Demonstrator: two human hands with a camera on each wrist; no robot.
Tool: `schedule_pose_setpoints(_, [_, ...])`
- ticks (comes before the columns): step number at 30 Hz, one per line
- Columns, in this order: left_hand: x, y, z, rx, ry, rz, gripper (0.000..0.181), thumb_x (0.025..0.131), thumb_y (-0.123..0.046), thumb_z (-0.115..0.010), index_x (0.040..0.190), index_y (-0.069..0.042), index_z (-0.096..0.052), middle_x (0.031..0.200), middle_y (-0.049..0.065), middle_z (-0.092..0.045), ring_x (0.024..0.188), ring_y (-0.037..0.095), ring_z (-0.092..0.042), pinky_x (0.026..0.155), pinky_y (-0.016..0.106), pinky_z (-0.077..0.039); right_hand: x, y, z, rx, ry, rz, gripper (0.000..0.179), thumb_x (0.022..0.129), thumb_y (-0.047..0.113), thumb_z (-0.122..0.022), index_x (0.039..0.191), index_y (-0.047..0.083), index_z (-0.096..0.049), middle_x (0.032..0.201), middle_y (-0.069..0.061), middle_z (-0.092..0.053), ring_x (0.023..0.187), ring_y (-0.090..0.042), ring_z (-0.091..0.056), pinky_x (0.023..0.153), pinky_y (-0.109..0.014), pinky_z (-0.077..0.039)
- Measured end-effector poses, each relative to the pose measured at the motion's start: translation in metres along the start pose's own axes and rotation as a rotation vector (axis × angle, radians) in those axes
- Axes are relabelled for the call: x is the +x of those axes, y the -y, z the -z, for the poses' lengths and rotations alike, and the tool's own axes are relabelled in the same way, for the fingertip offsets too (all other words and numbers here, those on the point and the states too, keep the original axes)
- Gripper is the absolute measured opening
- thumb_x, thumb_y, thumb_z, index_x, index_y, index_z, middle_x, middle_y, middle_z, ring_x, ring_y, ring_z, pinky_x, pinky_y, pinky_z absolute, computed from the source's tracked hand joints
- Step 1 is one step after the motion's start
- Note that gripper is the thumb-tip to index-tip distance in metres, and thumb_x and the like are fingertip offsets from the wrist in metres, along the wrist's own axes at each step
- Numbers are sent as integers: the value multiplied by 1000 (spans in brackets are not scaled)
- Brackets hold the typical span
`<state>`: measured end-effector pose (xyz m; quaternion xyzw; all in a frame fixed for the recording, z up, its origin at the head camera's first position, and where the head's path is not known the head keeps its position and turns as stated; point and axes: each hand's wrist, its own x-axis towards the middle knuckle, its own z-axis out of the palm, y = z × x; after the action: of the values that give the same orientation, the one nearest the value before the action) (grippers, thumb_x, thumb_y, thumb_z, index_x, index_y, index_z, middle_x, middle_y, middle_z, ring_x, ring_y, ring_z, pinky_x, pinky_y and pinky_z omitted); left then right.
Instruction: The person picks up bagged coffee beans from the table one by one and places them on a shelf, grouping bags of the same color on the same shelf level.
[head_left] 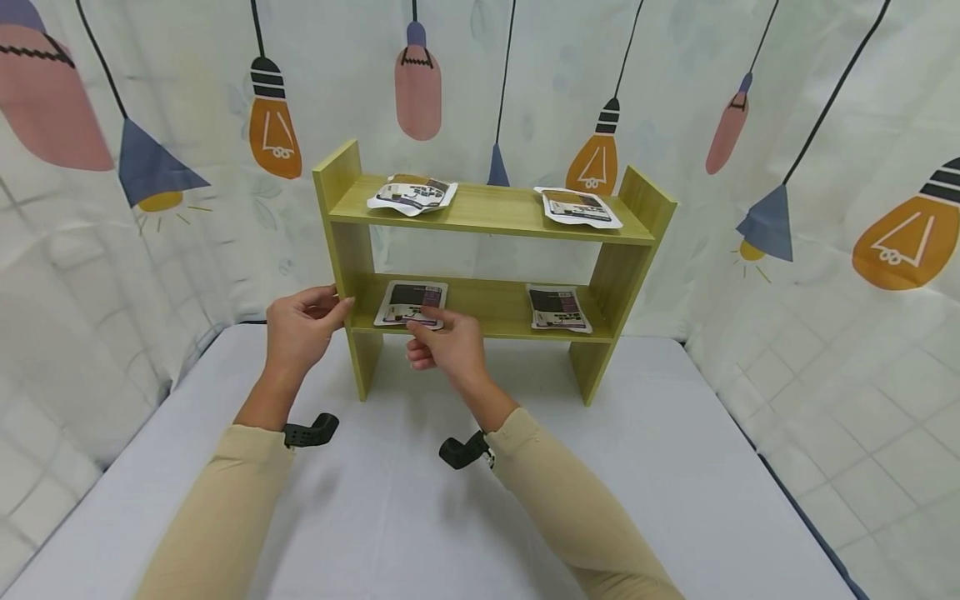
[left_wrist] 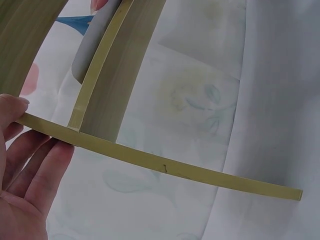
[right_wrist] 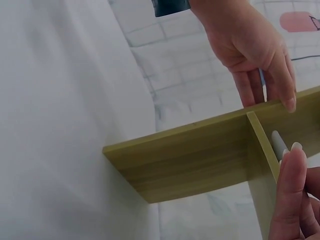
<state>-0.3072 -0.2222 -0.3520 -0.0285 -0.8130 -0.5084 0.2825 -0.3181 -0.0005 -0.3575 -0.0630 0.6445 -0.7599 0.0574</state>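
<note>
A two-tier greenish wooden shelf [head_left: 480, 325] stands on the table. My left hand [head_left: 300, 327] holds the front edge of its left side panel [left_wrist: 165, 167], thumb on the inner face and fingers outside. My right hand [head_left: 453, 346] is at the left pouch [head_left: 408, 300] on the lower tier, a flat white packet with a dark printed panel. Thumb and forefinger pinch the pouch's front edge, which juts slightly past the board in the left wrist view. The right wrist view shows those fingertips [right_wrist: 295, 155] beside the pouch edge.
Another pouch [head_left: 558, 308] lies at the right of the lower tier. On the upper tier lie a left pouch [head_left: 412, 195] and a right pouch [head_left: 577, 208]. A white-covered table [head_left: 405, 500] extends in front. Patterned curtains [head_left: 817, 358] hang at the back and sides.
</note>
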Motion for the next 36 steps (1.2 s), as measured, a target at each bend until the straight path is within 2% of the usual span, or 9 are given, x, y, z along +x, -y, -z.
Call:
schedule_pose_setpoints(12, [0, 1, -4, 11, -15, -23, 39, 94, -28, -76, 124, -4, -74, 105, 26, -75, 74, -13, -63, 67, 8, -55, -6, -4, 3, 34, 7, 44, 44, 91, 9, -77, 134, 8, -67, 68, -10, -72, 50, -14, -68, 50, -33, -61])
schedule_pose_setpoints(18, [-1, 1, -4, 33, -28, -18, 39, 94, -32, -75, 123, -5, -75, 104, 23, -76, 76, -12, -63, 69, 6, -53, -15, -9, 12, 52, 68, 75, 43, 93, 12, -76, 136, 12, -67, 71, -8, -74, 52, -15, -69, 51, -32, -61])
schedule_pose_setpoints(25, [-3, 5, -6, 54, -43, -40, 38, 95, -31, -74, 123, -5, -75, 103, 20, -77, 77, -13, -61, 72, 4, -50, -32, -16, 39, 30, 137, 111, 42, 97, 13, -71, 139, 16, -65, 73, -4, -75, 53, -12, -69, 52, -30, -61])
schedule_pose_setpoints(32, [-8, 11, -7, 42, -63, -86, 37, 94, -26, -75, 125, -5, -73, 108, 19, -77, 80, -15, -60, 74, 2, -50, -52, -22, 75, -60, 128, 127, 40, 96, 26, -73, 136, 21, -68, 80, -4, -77, 58, -14, -70, 58, -33, -63])
schedule_pose_setpoints(36, [-13, 13, -7, 42, -67, -99, 36, 94, -24, -75, 125, -4, -73, 114, 18, -76, 82, -19, -59, 75, 1, -49, -63, -24, 95, -113, 112, 137, 39, 96, 26, -73, 135, 21, -68, 83, -5, -77, 60, -16, -71, 61, -35, -64])
